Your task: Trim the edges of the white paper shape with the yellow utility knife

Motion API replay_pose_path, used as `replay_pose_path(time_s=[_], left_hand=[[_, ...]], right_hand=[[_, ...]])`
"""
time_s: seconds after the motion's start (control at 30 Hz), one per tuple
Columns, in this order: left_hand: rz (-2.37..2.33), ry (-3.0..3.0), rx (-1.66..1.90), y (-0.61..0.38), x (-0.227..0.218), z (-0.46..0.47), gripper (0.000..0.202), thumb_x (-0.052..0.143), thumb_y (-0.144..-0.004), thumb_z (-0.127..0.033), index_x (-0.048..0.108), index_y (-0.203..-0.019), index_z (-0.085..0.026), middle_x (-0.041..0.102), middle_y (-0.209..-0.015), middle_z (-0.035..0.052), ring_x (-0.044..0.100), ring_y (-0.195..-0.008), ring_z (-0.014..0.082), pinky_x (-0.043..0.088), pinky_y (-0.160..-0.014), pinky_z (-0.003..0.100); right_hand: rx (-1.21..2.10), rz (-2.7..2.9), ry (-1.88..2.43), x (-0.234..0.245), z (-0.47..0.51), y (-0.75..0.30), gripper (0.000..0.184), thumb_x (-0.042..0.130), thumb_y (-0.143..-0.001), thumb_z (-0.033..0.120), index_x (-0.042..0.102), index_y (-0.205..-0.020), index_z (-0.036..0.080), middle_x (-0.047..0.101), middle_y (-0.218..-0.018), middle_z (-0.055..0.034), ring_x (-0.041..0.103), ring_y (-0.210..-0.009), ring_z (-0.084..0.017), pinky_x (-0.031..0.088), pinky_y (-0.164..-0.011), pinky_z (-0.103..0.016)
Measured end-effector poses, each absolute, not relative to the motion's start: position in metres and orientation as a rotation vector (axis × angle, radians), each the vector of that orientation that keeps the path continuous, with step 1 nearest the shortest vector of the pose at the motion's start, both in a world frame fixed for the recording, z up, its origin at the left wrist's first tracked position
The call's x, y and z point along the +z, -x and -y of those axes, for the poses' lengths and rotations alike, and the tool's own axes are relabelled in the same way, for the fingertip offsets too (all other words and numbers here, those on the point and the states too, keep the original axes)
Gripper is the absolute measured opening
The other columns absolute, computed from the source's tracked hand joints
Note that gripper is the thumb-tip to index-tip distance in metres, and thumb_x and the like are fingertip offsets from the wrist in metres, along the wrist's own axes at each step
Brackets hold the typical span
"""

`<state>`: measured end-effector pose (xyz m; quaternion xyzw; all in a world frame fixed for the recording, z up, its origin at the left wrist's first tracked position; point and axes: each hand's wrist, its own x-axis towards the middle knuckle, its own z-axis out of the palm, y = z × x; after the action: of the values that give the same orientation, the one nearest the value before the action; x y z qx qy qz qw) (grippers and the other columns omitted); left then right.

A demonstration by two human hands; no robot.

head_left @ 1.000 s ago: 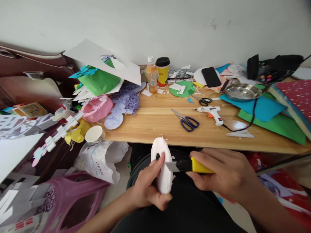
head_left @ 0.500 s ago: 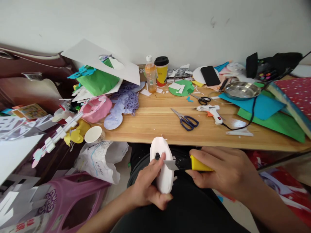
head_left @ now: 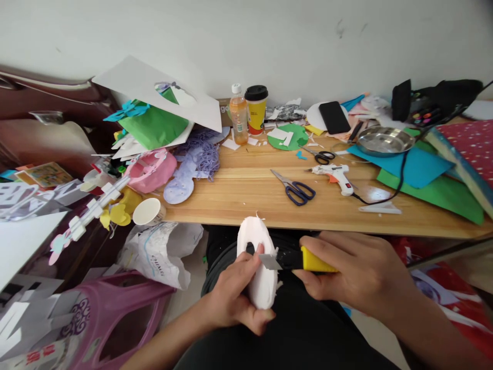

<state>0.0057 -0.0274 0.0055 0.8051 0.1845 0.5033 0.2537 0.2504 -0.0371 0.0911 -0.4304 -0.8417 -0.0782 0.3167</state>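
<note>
Head view: the person sits at the near edge of the table (head_left: 246,205), working over a lap in dark cloth.
Left hand (head_left: 233,300): wrapped around the lower half of a white foam piece (head_left: 259,267), thumb pressed on its face near a dark slot.
Foam piece: an upright oval held in the air just below the table's near edge, above the lap, not resting on the table.
Right hand (head_left: 358,275): closed around the yellow handle of a knife (head_left: 295,259).
Knife: lies level, blade pointing left, its tip touching the foam's right side beside the left thumb.
Table middle: blue scissors (head_left: 295,189) lie flat, with a white glue gun (head_left: 335,176) just beside them on the right, its black cord trailing toward the right end.
Table back edge: an orange bottle (head_left: 239,115) and a yellow cup (head_left: 257,109) with a black lid stand close together by the wall; a phone (head_left: 333,117) lies further right.
Table right end: a steel bowl (head_left: 385,141) sits on blue and green sheets.
Table left end: heaped paper, a green sheet and purple cutouts.
Floor, left: a pink basket (head_left: 108,318) and a white bag (head_left: 162,252).
</note>
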Motion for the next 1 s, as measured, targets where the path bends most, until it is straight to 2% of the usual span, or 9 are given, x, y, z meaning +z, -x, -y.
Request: replay_pose_path(time_s=[0.13,0.23,0.33,0.47,0.57,0.67,0.77,0.87,1.0], left_hand=[[-0.550,-2.186,1.372,-0.004,0.011,0.028,0.092,0.056,-0.091,-0.066,0.027,-0.161,-0.013,0.073,-0.113,0.0161,0.073,-0.083,0.0234,0.059,-0.080,0.034],[-0.558,-2.194,1.279,-0.004,0.015,0.028,0.104,0.062,-0.085,-0.070,0.025,-0.162,-0.011,0.075,-0.101,0.0133,0.074,-0.081,0.0244,0.060,-0.082,0.035],[-0.455,-2.200,1.313,-0.006,0.013,0.026,0.110,0.068,-0.080,-0.071,0.024,-0.162,-0.013,0.075,-0.109,0.0155,0.074,-0.083,0.0240,0.059,-0.086,0.034],[-0.412,-2.189,1.398,-0.008,0.006,0.027,0.100,0.064,-0.086,-0.069,0.025,-0.162,-0.017,0.067,-0.131,0.0201,0.074,-0.093,0.0255,0.059,-0.087,0.036],[-0.454,-2.202,1.336,-0.007,0.006,0.029,0.103,0.061,-0.085,-0.073,0.024,-0.162,-0.016,0.070,-0.120,0.0181,0.074,-0.086,0.0251,0.059,-0.087,0.038],[-0.487,-2.208,1.296,-0.006,0.011,0.030,0.103,0.057,-0.086,-0.074,0.023,-0.162,-0.013,0.071,-0.096,0.0102,0.072,-0.077,0.0223,0.057,-0.087,0.036],[-0.426,-2.250,1.272,-0.008,0.015,0.028,0.104,0.058,-0.086,-0.073,0.022,-0.162,-0.011,0.069,-0.084,0.0059,0.069,-0.068,0.0192,0.058,-0.086,0.034],[-0.341,-2.273,1.263,-0.008,0.015,0.026,0.112,0.065,-0.080,-0.074,0.023,-0.161,-0.009,0.069,-0.082,0.0052,0.068,-0.066,0.0187,0.058,-0.086,0.035],[-0.425,-2.184,1.194,-0.006,0.015,0.030,0.117,0.069,-0.076,-0.074,0.015,-0.164,-0.018,0.071,-0.095,0.0092,0.072,-0.082,0.0249,0.058,-0.088,0.039]], right_hand=[[-0.218,2.206,1.147,0.089,0.038,-0.256,0.018,0.064,-0.092,0.036,0.067,-0.091,0.018,0.069,-0.071,-0.0045,0.062,-0.055,-0.017,0.045,-0.053,-0.032],[-0.219,2.190,1.128,0.086,0.039,-0.259,0.017,0.064,-0.092,0.034,0.066,-0.097,0.017,0.068,-0.069,-0.0035,0.063,-0.055,-0.018,0.047,-0.054,-0.032],[-0.211,2.206,1.110,0.086,0.039,-0.258,0.019,0.063,-0.093,0.035,0.065,-0.098,0.017,0.069,-0.071,-0.0041,0.063,-0.055,-0.017,0.048,-0.054,-0.031],[-0.208,2.209,1.123,0.090,0.040,-0.255,0.020,0.062,-0.094,0.038,0.065,-0.094,0.018,0.070,-0.073,-0.0044,0.062,-0.054,-0.017,0.047,-0.051,-0.032],[-0.213,2.214,1.129,0.090,0.040,-0.259,0.018,0.062,-0.093,0.036,0.065,-0.094,0.018,0.070,-0.073,-0.0050,0.063,-0.054,-0.017,0.047,-0.050,-0.032],[-0.236,2.198,1.135,0.087,0.040,-0.263,0.017,0.063,-0.093,0.034,0.064,-0.098,0.018,0.071,-0.074,-0.0058,0.065,-0.055,-0.018,0.048,-0.051,-0.032],[-0.220,2.186,1.142,0.086,0.040,-0.264,0.017,0.064,-0.092,0.034,0.064,-0.100,0.019,0.072,-0.074,-0.0054,0.066,-0.056,-0.020,0.050,-0.052,-0.033],[-0.173,2.188,1.137,0.088,0.040,-0.263,0.017,0.063,-0.092,0.035,0.064,-0.101,0.019,0.072,-0.075,-0.0057,0.066,-0.056,-0.020,0.050,-0.052,-0.034],[-0.143,2.151,1.128,0.090,0.041,-0.261,0.017,0.062,-0.094,0.035,0.064,-0.102,0.020,0.072,-0.075,-0.0055,0.067,-0.059,-0.020,0.051,-0.054,-0.033]])
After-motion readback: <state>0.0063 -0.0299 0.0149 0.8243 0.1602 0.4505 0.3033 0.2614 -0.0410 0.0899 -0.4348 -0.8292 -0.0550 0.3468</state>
